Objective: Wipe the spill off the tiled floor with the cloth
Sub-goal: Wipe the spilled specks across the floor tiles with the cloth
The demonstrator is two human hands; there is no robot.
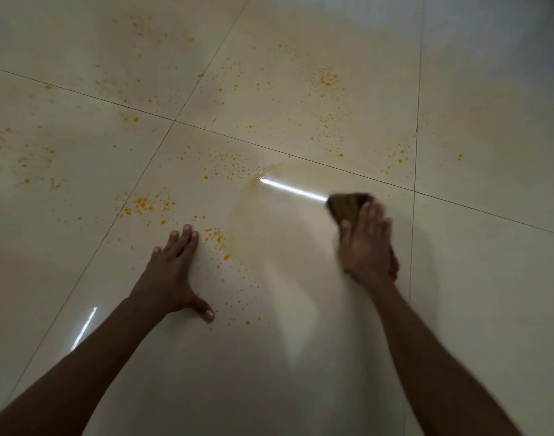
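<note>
Orange-yellow drops of the spill (146,206) are scattered over several cream floor tiles (80,136). A wet, smeared arc (253,190) with a faint orange edge curves across the middle tile. My right hand (367,243) lies flat on a brown cloth (348,204) and presses it against the floor; the hand is blurred by motion. The cloth sticks out beyond my fingertips and at the heel of the hand. My left hand (171,272) rests flat on the tile with fingers spread, just left of some drops.
Dark grout lines (332,166) cross the floor. More spatter (327,78) lies on the far tiles, and a thin patch (36,158) at the far left. A bright light reflection (293,190) streaks the wet area.
</note>
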